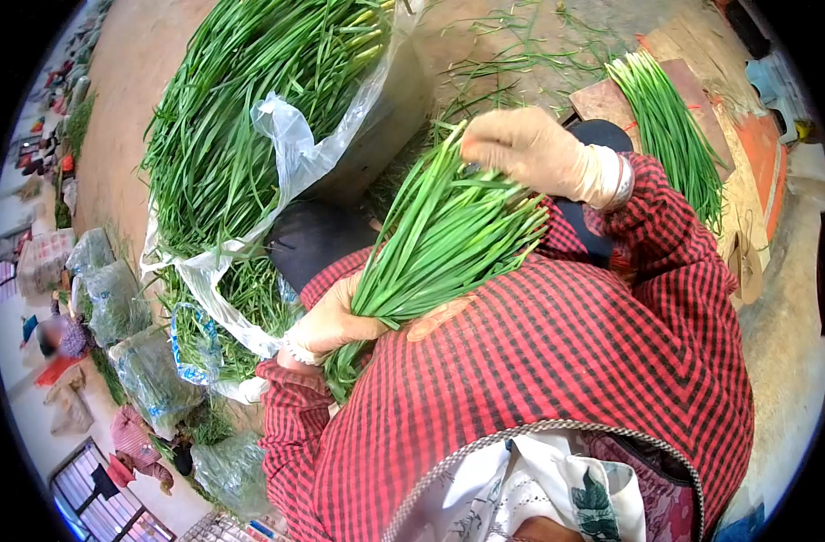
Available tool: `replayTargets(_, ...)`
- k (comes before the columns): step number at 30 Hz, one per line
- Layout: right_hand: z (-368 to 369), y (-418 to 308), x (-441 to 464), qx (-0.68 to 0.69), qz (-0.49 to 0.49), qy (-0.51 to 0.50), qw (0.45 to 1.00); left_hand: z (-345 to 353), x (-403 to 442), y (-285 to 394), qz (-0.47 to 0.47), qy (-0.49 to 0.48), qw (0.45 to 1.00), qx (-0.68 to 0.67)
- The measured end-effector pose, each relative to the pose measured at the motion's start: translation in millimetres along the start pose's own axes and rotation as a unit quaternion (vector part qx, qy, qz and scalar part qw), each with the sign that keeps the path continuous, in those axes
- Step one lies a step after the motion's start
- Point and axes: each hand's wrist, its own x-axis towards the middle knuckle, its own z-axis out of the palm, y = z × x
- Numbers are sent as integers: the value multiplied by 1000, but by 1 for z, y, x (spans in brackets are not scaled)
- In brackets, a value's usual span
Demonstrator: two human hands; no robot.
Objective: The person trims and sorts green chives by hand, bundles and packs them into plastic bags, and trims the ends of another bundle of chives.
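Note:
A loose bunch of green chives (435,239) lies across my lap, its pale ends fanned out toward the upper right. My left hand (340,321), in a pale glove, is closed around the lower leafy end, and some leaves hang below the fist. Over the far end of the bunch is my right hand (530,154), also gloved, its fingers bent and pressed together by the pale stems. Whatever those fingertips pinch is too small to make out. A red and black checked garment (539,361) covers my lap and arms.
A big heap of chives (250,117) fills a container lined with clear plastic (295,154) at left. A neat bundle of chives (670,135) rests on a board (593,99) at right. Loose leaves (530,59) litter the floor. Stuffed plastic bags (155,379) and other people (141,443) are farther left.

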Motion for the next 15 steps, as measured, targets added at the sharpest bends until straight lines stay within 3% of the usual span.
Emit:
replayTargets(1,-1,10,0,-20,-26,76,997,0,0,0,4,0,1000,2)
replayTargets(3,-28,26,3,122,119,134,976,-6,-3,-5,2,-4,1000,5)
replayTargets(5,-59,56,6,209,135,214,944,-8,-5,-7,1,-7,1000,10)
replayTargets(7,-69,92,7,175,182,230,940,-7,-5,-7,1,-1,1000,1)
replayTargets(9,-59,80,15,-184,181,192,947,-5,-3,-5,1,-1,1000,29)
replayTargets(10,-52,64,19,-112,217,121,962,-1,-1,-2,4,11,1000,17)
replayTargets(13,-27,32,35,3,125,-74,989,7,4,3,12,13,1000,8)
replayTargets(15,-12,29,38,37,126,-94,987,7,5,2,6,33,999,26)
